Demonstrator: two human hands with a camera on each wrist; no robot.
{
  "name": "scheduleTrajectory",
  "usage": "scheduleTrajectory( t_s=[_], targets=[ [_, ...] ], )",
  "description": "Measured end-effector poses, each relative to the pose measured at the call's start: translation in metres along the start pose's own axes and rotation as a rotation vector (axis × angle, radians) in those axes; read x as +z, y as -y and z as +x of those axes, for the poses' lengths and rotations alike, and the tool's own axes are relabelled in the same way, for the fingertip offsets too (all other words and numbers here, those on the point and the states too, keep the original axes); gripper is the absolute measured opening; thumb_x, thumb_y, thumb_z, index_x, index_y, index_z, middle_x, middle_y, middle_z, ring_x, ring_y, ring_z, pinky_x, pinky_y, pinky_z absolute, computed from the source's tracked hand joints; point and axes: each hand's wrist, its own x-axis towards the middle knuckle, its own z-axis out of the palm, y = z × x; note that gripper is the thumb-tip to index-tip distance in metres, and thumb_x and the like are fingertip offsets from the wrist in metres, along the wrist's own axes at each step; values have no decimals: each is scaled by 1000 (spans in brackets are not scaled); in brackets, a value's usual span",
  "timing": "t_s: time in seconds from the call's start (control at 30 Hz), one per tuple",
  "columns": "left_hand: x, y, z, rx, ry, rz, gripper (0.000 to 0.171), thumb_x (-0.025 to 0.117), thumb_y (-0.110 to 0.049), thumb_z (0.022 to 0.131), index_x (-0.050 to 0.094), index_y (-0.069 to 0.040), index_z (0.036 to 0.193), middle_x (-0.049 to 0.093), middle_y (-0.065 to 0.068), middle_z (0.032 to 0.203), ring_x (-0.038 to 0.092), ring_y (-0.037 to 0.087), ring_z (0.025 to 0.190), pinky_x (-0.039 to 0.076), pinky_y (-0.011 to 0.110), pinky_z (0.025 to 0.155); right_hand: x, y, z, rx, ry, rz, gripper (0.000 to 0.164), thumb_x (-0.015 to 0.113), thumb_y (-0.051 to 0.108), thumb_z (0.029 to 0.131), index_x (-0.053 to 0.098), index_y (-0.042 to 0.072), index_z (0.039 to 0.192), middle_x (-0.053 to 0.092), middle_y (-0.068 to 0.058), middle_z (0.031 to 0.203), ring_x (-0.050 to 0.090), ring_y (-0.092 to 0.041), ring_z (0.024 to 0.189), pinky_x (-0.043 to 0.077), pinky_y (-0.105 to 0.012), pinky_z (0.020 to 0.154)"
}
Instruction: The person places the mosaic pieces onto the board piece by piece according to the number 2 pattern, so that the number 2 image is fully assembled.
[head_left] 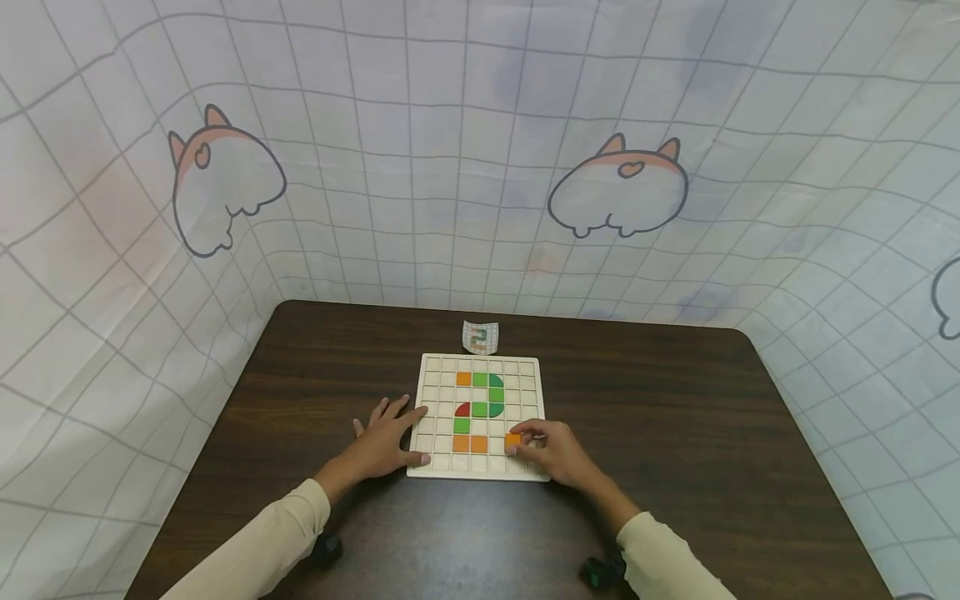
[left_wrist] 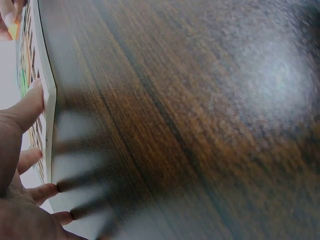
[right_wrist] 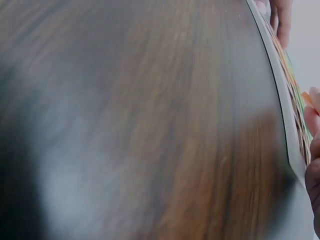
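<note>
A cream grid board (head_left: 439, 467) lies on the dark wooden table, with coloured tiles set in its cells. Orange, green and red pieces, some of them quarter-rounds, form a shape like a 2. My right hand (head_left: 557, 451) pinches an orange square tile (head_left: 512, 439) over the lower right part of the board; the right wrist view shows its orange edge (right_wrist: 306, 97) between the fingers. Spread at the board's left edge, my left hand (head_left: 381, 442) rests its thumb and index finger on the rim. Its other fingers touch the table in the left wrist view.
Behind the board lies a small paper card (head_left: 480, 337) printted with a coloured figure on a grid. The brown table (head_left: 660, 400) extends on both sides. A white gridded curtain (head_left: 480, 167) with cartoon drawings hangs around its back and sides.
</note>
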Motion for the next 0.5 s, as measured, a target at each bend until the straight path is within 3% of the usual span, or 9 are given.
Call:
scheduleTrajectory(
  t_s=[0.5],
  targets=[
    [0,1,1,1,0,-2,83,79,-47,84,44,-20,154,26,18,164,13,52,151,7,88,101,14,16,13,-23,62,-53,23,80,21,87,75,9,105,66,5,79,49,-2,58,43,-18,57]
  ],
)
